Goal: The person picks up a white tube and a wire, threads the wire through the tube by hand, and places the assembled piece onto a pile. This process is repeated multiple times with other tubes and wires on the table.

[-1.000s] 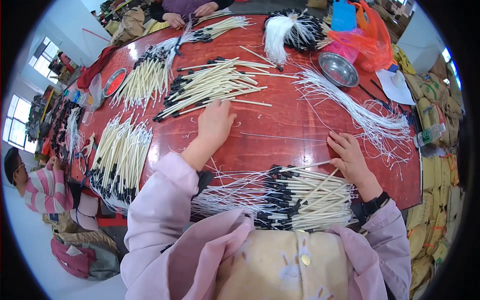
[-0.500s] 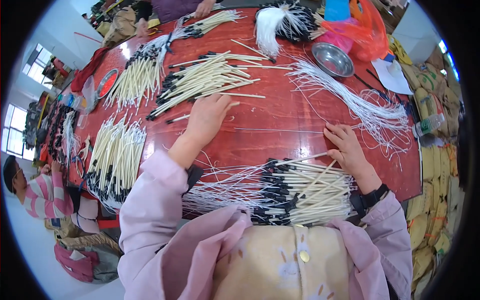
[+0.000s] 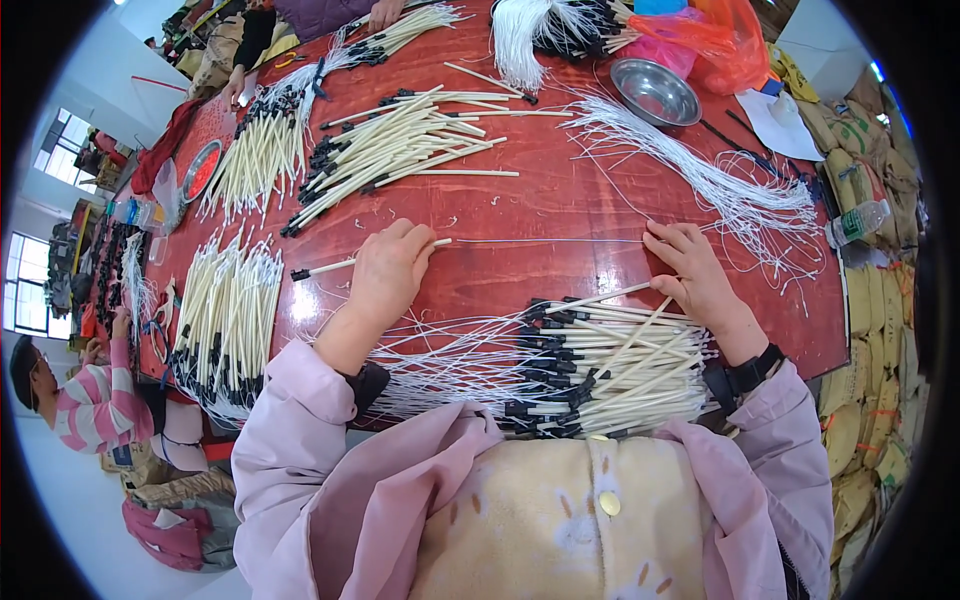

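Clear of the loose tubes (image 3: pixel 400 150) toward the tabletop's far edge, the left hand (image 3: pixel 388 268) had come nearer the person, bringing one pale tube (image 3: pixel 332 267) with it. Its fingers were clamped on that tube, which lay across the middle of the tabletop (image 3: pixel 545 205), black cap (image 3: pixel 300 274) toward the left edge and uncapped end showing just past the fingertips. One white cord (image 3: pixel 550 240) ran nearly straight from there to the fingertips of the right hand (image 3: pixel 695 265), on the right edge's side. The right thumb stood apart from those fingers; whether they pinched the cord or pressed it down could not be told. Cord tip and tube end were so close that contact could not be judged either.

The step seemed to be fitting cord to tube. Doing it well would mean keeping the two in one line, the left grip close behind the tube's mouth so it could not swing, and feeding in short pushes, since a thin cord would probably buckle over a long free span. A second strand led from the right hand to the cord bundle (image 3: pixel 720 170) near the far right corner; it was best kept from snagging. The tubes along the near edge (image 3: pixel 640 370) lay close under the right thumb, so a low wrist might disturb them.
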Tool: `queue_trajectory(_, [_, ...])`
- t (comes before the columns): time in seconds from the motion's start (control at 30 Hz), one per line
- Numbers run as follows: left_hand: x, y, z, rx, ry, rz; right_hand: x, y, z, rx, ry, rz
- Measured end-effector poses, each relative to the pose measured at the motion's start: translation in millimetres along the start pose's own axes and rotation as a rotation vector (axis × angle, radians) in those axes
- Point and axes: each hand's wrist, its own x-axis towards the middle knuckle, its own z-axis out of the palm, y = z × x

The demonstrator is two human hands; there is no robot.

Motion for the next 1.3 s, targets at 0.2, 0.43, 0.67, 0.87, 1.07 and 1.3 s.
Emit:
queue_trajectory(0.2, [3, 0, 3, 0.013, -0.020, 0.017, 1, -2, -2, -0.013, -0.013, -0.001])
queue_trajectory(0.43, [5, 3, 6, -0.007, -0.018, 0.008, 1, -3, -1, -0.007, -0.012, 0.010])
queue_trajectory(0.67, [8, 4, 11, -0.006, -0.027, 0.001, 0, -2, 0, -0.002, -0.007, 0.016])
queue_trajectory(0.87, [12, -1, 15, 0.005, -0.022, -0.004, 0, -2, 0, 0.008, -0.008, 0.024])
queue_trajectory(1.07, [11, -2, 16, 0.018, -0.051, -0.022, 0, -1, 2, 0.010, 0.004, 0.018])
queue_trajectory(1.3, [9, -5, 16, 0.010, -0.027, -0.014, 0, 0, 2, 0.022, 0.006, 0.020])
